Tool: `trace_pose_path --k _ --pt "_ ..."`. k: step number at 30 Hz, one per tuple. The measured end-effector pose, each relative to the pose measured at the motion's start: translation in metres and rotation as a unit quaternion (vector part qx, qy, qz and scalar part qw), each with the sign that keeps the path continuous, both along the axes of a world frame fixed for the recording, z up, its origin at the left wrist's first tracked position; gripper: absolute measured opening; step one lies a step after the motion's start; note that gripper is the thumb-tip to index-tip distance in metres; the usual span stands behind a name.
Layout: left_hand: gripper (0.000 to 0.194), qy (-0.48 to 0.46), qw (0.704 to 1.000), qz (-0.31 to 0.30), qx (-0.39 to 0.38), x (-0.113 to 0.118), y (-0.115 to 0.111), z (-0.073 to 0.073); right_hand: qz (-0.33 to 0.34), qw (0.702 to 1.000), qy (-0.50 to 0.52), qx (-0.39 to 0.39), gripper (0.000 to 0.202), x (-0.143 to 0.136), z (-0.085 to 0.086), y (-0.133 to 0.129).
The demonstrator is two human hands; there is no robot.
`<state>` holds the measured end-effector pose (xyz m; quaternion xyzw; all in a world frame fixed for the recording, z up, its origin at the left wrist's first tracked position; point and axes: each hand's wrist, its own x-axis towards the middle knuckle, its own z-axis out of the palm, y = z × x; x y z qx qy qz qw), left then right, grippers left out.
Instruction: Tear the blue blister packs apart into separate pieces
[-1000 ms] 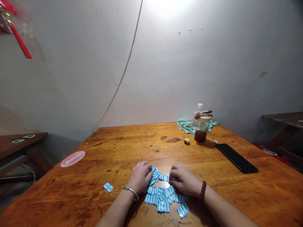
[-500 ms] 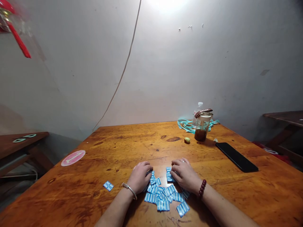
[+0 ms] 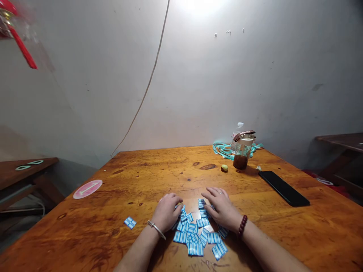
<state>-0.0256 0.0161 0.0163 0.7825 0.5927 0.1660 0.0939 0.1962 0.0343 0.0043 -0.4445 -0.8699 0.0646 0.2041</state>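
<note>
A loose heap of small, flat blue-and-white striped pieces (image 3: 195, 249) lies on the wooden table (image 3: 159, 170), several overlapping one another. My left hand (image 3: 167, 210) rests palm down at the heap's left edge, its thumb and fingers parted and curved over a few pieces. Across from it, my right hand (image 3: 223, 208) is spread over the heap's right side, with striped pieces under and beside its fingers. What lies beneath both palms is hidden. One single piece (image 3: 130, 222) lies apart, left of my left wrist.
A black phone (image 3: 283, 188) lies at the right. Farther back stand a drink bottle (image 3: 241, 160) with dark liquid and a clear plastic bottle (image 3: 239, 127), near turquoise straps (image 3: 222, 150). A small yellowish object (image 3: 224, 168) sits before them. A pink round sticker (image 3: 87, 189) is at left.
My right hand's fingers have spread and shifted slightly away from me. Pieces between the hands lie differently, with a few more showing beside the right thumb. My left hand has barely moved.
</note>
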Motion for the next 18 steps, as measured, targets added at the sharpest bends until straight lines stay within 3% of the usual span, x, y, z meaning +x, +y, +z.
trace_pose_path --k 2,6,8,11,15,18 --pt "0.02 0.014 1.0 0.0 -0.011 -0.004 0.0 0.002 0.002 1.0 0.01 0.0 0.026 0.001 0.001 0.001" --pt "0.024 -0.001 0.999 -0.047 -0.007 -0.002 -0.002 0.0 0.095 0.995 0.005 -0.008 0.021 -0.004 0.005 -0.007" --pt "0.018 -0.018 0.999 -0.049 0.0 0.003 -0.002 -0.003 0.108 0.994 0.012 -0.009 0.024 -0.007 0.005 -0.01" --pt "0.008 -0.062 0.997 -0.038 0.009 0.008 0.002 -0.008 0.066 0.997 0.037 -0.007 0.025 -0.007 0.002 -0.007" --pt "0.021 -0.179 0.984 -0.008 -0.003 0.007 0.005 -0.012 0.022 0.998 0.063 -0.005 0.025 -0.006 -0.003 -0.001" --pt "0.027 -0.206 0.978 -0.031 -0.013 0.006 0.005 -0.011 0.01 0.998 0.058 0.002 0.025 -0.002 -0.004 0.003"
